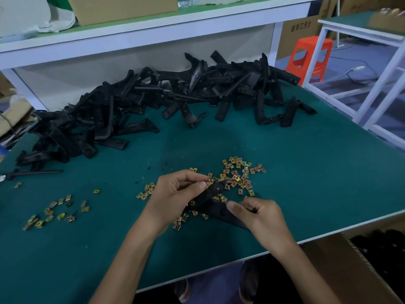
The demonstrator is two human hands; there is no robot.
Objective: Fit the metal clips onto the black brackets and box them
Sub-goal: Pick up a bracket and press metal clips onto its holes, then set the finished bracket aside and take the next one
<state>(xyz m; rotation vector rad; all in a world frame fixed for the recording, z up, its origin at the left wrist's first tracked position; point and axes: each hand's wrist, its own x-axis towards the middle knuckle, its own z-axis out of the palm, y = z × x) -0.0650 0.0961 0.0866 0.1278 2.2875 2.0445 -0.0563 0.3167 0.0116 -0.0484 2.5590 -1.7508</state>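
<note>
While both hands hold 1 black bracket (215,195) low over the desk (306,172), the next move, as I judge it, turns on that bracket's free tip. The left hand (175,194) has its fingers curled round the near-left end, thumb and forefinger pinching close to the tip. The right hand (260,218) grips the other limb, fingers curled over it. The bracket looks bent into 2 limbs: 1 runs diagonally away and to the right, pointing at the loose clips (237,176) just beyond it, and the other runs right and toward the person. The left hand is nearer the tip (whether it already pinches a clip I cannot tell). The cardboard box (341,264) stands below the desk edge on the right, nearer the right hand. The pile of brackets (153,102) lies well beyond.
</note>
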